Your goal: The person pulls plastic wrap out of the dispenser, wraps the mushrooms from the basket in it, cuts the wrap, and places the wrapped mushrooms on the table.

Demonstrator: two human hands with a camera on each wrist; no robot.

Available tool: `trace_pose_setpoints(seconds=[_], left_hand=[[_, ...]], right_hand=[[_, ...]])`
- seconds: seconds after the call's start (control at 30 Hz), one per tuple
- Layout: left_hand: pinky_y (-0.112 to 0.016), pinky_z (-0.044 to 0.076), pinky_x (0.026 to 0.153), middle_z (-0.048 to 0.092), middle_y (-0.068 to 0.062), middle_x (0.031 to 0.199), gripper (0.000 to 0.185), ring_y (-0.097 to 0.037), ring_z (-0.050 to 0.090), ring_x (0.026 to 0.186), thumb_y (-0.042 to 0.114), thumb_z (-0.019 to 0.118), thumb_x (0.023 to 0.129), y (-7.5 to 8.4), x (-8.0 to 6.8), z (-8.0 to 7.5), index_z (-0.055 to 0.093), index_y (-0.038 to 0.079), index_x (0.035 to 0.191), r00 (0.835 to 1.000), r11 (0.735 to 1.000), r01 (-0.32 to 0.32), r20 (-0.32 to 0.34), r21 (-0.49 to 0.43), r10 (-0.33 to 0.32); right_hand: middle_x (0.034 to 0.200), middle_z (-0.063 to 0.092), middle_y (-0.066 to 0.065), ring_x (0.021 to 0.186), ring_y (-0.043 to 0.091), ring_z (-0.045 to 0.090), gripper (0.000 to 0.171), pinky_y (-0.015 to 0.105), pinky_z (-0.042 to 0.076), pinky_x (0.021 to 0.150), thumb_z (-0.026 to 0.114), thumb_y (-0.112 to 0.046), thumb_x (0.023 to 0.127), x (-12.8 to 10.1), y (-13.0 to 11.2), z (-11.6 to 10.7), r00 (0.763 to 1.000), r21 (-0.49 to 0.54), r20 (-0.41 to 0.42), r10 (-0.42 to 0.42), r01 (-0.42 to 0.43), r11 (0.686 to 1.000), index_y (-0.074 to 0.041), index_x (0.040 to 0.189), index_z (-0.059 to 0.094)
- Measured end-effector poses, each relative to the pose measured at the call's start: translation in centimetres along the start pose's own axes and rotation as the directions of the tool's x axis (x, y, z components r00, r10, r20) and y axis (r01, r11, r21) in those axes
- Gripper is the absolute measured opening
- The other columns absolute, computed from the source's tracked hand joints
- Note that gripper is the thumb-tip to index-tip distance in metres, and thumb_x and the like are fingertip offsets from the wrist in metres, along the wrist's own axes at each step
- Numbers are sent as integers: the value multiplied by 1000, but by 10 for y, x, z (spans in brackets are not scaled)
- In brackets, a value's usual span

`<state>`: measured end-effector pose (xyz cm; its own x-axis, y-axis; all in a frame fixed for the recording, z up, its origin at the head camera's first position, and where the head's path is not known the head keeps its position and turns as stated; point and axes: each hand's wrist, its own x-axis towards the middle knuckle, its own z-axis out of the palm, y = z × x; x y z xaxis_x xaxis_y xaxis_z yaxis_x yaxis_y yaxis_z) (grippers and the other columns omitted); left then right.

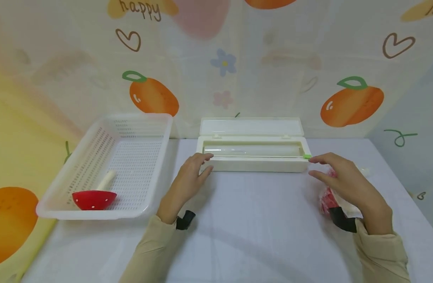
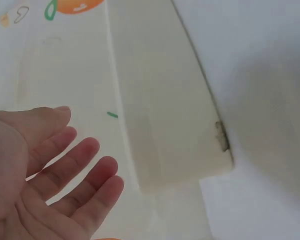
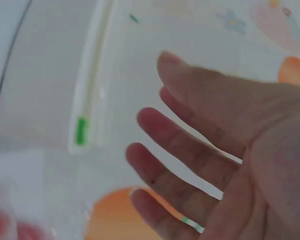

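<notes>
A long white dispenser box (image 1: 253, 164) lies across the middle of the table, its lid (image 1: 251, 127) hinged open toward the wall and a clear roll (image 1: 252, 150) inside. A small green slider (image 1: 307, 157) sits at its right end. My left hand (image 1: 202, 164) is open beside the box's left end, fingers relaxed; whether they touch it is unclear. In the left wrist view the left hand (image 2: 75, 165) hovers just off the box (image 2: 175, 115). My right hand (image 1: 316, 166) is open at the right end, fingers spread near the slider (image 3: 81, 131), holding nothing.
A white perforated basket (image 1: 78, 173) stands at the left and holds a red strainer (image 1: 94, 199) with a pale handle. A clear bag with something red (image 1: 327, 199) lies under my right wrist. A patterned wall runs directly behind the box.
</notes>
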<state>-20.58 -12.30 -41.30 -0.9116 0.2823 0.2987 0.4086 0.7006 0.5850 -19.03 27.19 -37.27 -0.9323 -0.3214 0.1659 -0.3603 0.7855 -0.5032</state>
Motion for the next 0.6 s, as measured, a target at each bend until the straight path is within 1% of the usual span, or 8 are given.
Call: trace_pose_setpoints(seconds=[0.07,0.13,0.2,0.3,0.43,0.6], left_hand=[[-45,52,95,66,-17,122,35,-34,60,112,10,64,96,0,7,-3,61,0,129,1000,1000,-15,-5,26,16],[-44,50,98,66,-17,123,34,-35,60,113,10,64,96,-1,15,-5,62,0,128,1000,998,-19,3,54,19],[-44,50,99,66,-16,124,34,-35,60,114,11,65,96,-3,21,-6,62,0,127,1000,996,-14,14,85,13],[-42,50,99,67,-15,124,34,-34,59,113,12,65,96,-7,28,-6,62,1,128,999,992,-4,38,124,-1],[-43,49,100,66,-13,126,35,-33,59,114,12,65,96,-12,34,-5,62,2,129,997,990,3,77,142,-15],[-44,48,100,66,-12,128,33,-33,59,115,12,65,96,-16,41,-4,64,2,128,991,989,-1,136,148,-19]], right_hand=[[118,66,19,110,36,59,34,50,46,93,72,-14,90,12,1,6,998,-16,-21,-64,63,998,0,120,65],[117,67,19,109,36,60,33,50,46,93,72,-11,89,24,2,10,996,-18,-12,-92,91,996,0,119,66],[117,67,21,111,39,59,33,56,45,95,71,-9,90,35,4,14,996,-10,17,-90,90,996,2,121,65],[120,65,24,113,42,57,34,60,45,97,70,-8,91,47,6,18,995,9,63,-73,73,997,3,123,63],[122,65,26,113,45,58,32,60,46,97,67,-5,92,58,12,24,992,27,97,-81,79,997,5,122,63],[118,68,25,108,43,62,28,58,48,95,64,-6,94,66,18,31,987,9,128,-98,98,995,6,120,65]])
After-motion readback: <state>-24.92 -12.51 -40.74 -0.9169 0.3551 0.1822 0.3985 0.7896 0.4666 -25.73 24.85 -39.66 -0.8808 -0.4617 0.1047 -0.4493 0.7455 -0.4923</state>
